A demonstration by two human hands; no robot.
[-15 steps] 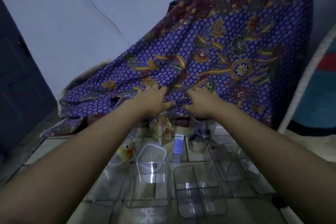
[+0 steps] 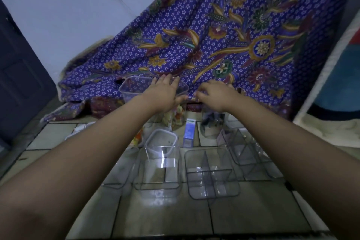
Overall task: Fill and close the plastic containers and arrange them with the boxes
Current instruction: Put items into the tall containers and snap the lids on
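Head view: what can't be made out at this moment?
Head view throughout.
- Left jar top: hidden under the left hand.
- Right jar top: hidden under the right hand.
- Right hand's grip: fingers curled, blurred; unclear.
- Box label: too small, dim.
- Under the cloth: covered.

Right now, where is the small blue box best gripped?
Probably by its upper side faces, coming down from above: the blue box stands upright and narrow, its top free, with the square clear container and a jar close on either side.

Purple star-dotted cloth [image 2: 194, 45] (gold, maroon flowers), clear containers [image 2: 161, 161], blue box [image 2: 189, 132], dark door [image 2: 17, 76]
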